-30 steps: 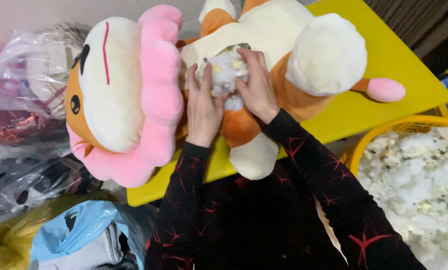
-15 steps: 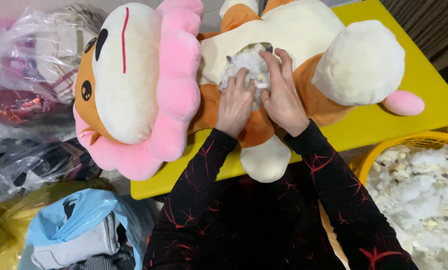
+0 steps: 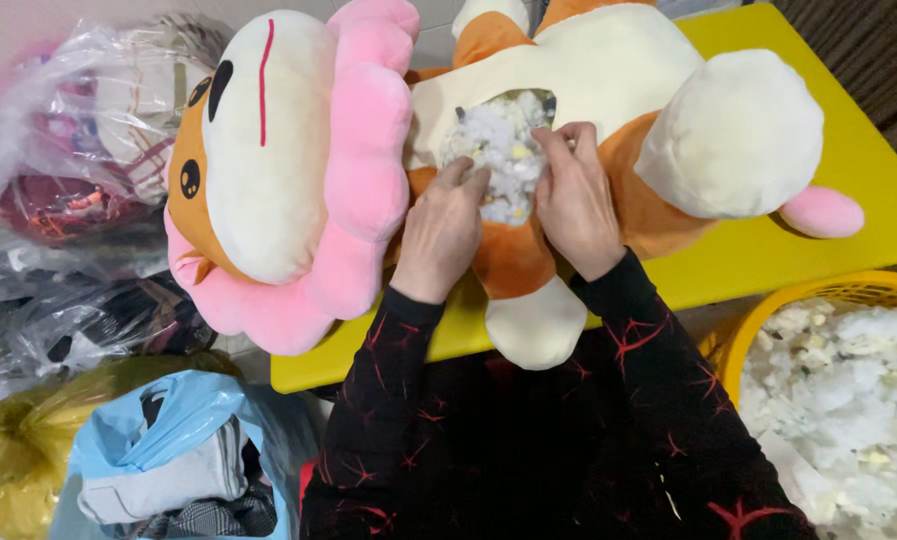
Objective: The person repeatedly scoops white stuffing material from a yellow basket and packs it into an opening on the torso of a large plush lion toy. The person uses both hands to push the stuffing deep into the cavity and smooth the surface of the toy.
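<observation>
Head view shows us a yellow table [image 3: 869, 190] carrying a large plush lion [image 3: 609, 60] that lies across it, its pink-maned head hanging over the table's left edge and one cream foot over the near edge. Off the left edge sit clear plastic bags [image 3: 59, 180] of clothes, and nearer us an olive bag [image 3: 19, 460] and a blue bag [image 3: 159, 440]. Past the near right corner stands a yellow basket [image 3: 769, 310] full of white stuffing.

Both our hands rest on the lion's belly, at an opening in the cream fabric where white stuffing [image 3: 504, 150] shows. Our left hand [image 3: 444, 235] lies flat on the orange fabric, fingers loosely together and fingertips touching the opening's left rim, clasping nothing. Our right hand [image 3: 574, 200] curls its fingers over the opening's right rim, pinching the fabric edge there. Both wrists bend forward, the forearms in black sleeves with red marks running back toward us and nearly parallel.
</observation>
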